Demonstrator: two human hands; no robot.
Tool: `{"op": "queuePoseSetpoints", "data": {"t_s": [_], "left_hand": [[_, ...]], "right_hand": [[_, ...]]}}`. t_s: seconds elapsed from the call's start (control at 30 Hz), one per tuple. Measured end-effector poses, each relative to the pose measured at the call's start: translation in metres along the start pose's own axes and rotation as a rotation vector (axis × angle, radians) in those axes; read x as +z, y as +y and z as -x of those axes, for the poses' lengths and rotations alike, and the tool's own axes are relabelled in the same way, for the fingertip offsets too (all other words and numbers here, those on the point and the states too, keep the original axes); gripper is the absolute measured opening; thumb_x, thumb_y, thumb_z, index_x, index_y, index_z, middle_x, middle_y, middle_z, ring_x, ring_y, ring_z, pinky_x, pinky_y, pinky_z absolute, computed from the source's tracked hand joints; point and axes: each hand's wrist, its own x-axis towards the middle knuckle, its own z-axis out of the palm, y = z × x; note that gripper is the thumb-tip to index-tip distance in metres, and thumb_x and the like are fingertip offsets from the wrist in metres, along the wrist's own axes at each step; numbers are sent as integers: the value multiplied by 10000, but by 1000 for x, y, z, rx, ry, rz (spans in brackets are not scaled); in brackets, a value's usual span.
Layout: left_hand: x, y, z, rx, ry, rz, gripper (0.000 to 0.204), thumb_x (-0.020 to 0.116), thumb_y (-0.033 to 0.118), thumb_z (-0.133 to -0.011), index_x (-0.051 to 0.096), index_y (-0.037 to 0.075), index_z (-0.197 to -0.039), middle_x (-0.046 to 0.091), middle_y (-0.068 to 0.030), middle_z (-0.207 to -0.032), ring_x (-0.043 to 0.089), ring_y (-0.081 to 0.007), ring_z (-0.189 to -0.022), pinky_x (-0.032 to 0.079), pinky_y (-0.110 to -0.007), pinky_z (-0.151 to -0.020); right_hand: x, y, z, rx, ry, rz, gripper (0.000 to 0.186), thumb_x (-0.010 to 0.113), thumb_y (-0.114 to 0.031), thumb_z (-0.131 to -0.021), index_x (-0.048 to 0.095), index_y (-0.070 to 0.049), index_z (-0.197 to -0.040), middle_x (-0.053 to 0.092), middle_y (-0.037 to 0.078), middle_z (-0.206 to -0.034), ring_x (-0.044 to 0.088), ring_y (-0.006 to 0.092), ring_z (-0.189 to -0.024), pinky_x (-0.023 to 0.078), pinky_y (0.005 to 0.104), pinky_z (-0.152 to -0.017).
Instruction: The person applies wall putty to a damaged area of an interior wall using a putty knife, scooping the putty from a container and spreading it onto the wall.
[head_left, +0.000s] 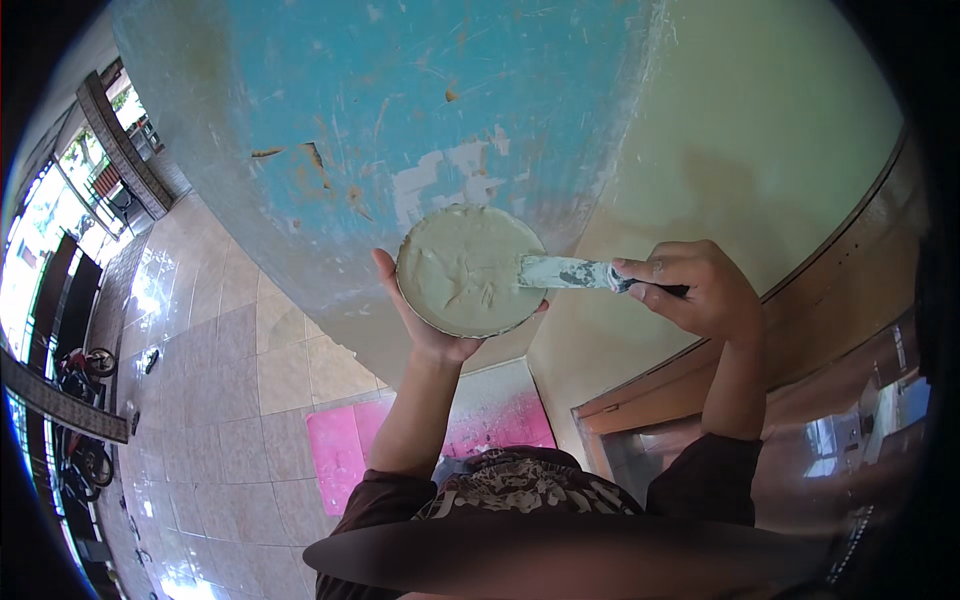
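Note:
My left hand [445, 343] holds up a round tub of pale putty [460, 262] from below, fingers wrapped about its side. The putty's surface is smeared and ridged. In my right hand [695, 285] is a putty knife [570, 272], gripped by its handle. Dried filler and dark patches cover its blade, whose tip lies over the right part of the putty. Beyond the tub rises a worn blue wall [400, 110] with white filler patches and chipped spots.
A pale green wall [760, 120] meets the blue one at right, above a wooden door frame [830, 275]. Below lies a pink sheet [340, 445] dusted white, on floor tiles [220, 400]. Motorcycles [85, 450] stand far left, near an open entrance.

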Motion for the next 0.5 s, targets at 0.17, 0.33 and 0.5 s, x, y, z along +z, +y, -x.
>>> {"op": "queuePoseSetpoints", "data": {"t_s": [0.17,0.33,0.5], "left_hand": [[-4,-6,-3,-13,50,-1,1028,396,930,-846,439,179,-1548,451,-131,-1566,475,-500,-1363,365,-893,-945],[-6,-9,-8,-7,60,14,1032,385,933,-847,435,177,-1548,445,-137,-1568,451,-496,-1382,363,-885,-959],[-11,-9,-10,17,125,-75,1028,459,907,-835,418,196,-1578,384,-133,-1632,388,-531,-1429,269,-920,-986]], "right_hand": [[-8,2,-2,-26,-55,-28,310,757,-75,-892,771,-15,-1196,570,125,-680,503,217,-573,400,365,-562],[-10,5,-1,-46,-51,-42,292,756,-72,-891,775,2,-1173,559,120,-677,490,208,-573,393,363,-563],[-17,-2,-1,43,-107,-62,326,742,-98,-885,776,-54,-1206,560,152,-680,517,278,-600,419,388,-604]]}}
